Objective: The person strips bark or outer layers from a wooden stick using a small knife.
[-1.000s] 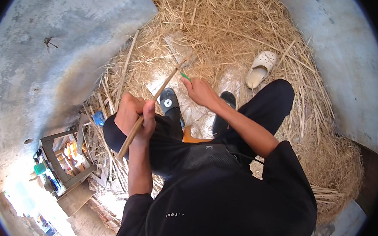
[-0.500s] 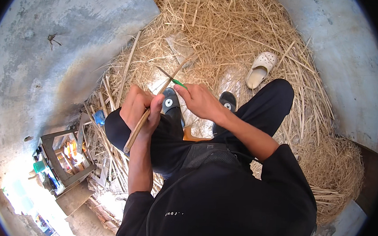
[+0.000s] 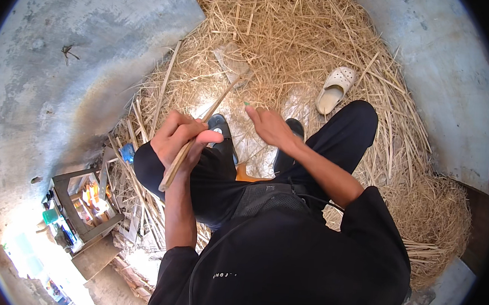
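My left hand [image 3: 171,142] is closed round a long, thin bamboo strip [image 3: 218,101], held slanting between my knees. Its near end sticks out below the palm and its far end points away over the straw. My left thumb lies out along it. To the right, apart from the strip, my right hand [image 3: 273,129] is closed on a small green-handled knife. Only a bit of the green handle [image 3: 247,103] shows by the fingertips; its blade cannot be made out now.
Pale shavings and strips [image 3: 281,36] cover the floor ahead and to the right. A beige clog [image 3: 336,90] lies beyond my right knee. A grey wall [image 3: 51,82] rises at left, with a wooden frame [image 3: 77,197] below it. Dark shoes [image 3: 219,127] are on my feet.
My right hand has moved right and a little nearer, taking the knife off the bamboo strip it crossed before. The left hand and strip have shifted only slightly.
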Demonstrator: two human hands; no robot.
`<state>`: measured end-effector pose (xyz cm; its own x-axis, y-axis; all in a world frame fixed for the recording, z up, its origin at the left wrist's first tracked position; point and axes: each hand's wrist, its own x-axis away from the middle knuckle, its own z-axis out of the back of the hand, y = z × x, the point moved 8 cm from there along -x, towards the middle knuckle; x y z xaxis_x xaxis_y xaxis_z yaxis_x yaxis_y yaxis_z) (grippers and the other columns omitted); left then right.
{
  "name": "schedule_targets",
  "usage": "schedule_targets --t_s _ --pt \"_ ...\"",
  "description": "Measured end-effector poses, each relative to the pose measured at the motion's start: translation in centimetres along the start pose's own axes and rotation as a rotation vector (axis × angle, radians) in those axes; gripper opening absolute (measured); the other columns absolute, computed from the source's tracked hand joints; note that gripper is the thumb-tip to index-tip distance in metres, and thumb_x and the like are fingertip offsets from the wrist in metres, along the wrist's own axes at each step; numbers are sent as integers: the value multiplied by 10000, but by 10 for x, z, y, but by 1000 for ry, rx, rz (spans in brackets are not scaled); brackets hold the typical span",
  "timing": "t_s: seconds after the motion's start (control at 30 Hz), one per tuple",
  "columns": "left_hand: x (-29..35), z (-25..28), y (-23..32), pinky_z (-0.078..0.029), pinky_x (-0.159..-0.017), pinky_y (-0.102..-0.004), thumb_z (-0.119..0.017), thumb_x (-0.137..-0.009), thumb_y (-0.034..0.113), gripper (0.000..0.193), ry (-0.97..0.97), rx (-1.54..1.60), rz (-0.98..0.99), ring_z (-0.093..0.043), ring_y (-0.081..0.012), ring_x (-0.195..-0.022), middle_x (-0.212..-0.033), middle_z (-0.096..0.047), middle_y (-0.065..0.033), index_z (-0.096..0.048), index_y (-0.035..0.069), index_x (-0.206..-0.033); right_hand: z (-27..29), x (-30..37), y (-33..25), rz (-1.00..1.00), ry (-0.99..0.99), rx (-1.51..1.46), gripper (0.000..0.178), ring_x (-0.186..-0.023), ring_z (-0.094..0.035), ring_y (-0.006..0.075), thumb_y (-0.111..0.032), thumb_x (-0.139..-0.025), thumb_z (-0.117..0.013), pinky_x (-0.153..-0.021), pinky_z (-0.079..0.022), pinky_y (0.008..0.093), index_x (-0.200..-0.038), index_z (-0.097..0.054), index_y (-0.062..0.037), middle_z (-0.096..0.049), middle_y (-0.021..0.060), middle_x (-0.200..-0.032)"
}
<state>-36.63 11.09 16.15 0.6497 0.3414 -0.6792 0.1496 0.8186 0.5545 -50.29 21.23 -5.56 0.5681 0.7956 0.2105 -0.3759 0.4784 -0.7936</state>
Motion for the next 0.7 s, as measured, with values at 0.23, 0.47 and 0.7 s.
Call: schedule_targets --t_s 0.23,0.47,0.7 --pt "-6 -2 -2 -505 -534 -256 -815 -622 354 362 23 2 -23 -583 -146 -556 -618 -543 -20 -639 44 -686 24 33 -39 -100 -97 -8 485 -715 -587 492 -388 -1018 -385 -669 -435 557 -926 -539 62 -575 312 -680" --pt "-2 -4 -7 -404 -456 -259 -726 -692 504 525 11 72 -33 -511 -138 -508 -599 -500 -36 -594 -3 -658 57 41 -67 -69 -26 -28 375 -672 -573 475 -330 -1005 -453 -604 -426 538 -897 -544 16 -565 286 -652" --pt "0 -11 -5 -392 -434 -242 -709 -702 528 549 -39 92 -84 -495 -135 -462 -539 -477 -27 -594 -3 -625 13 4 -44 38 -30 39 407 -607 -594 445 -335 -1002 -451 -589 -463 514 -869 -591 23 -581 267 -624"
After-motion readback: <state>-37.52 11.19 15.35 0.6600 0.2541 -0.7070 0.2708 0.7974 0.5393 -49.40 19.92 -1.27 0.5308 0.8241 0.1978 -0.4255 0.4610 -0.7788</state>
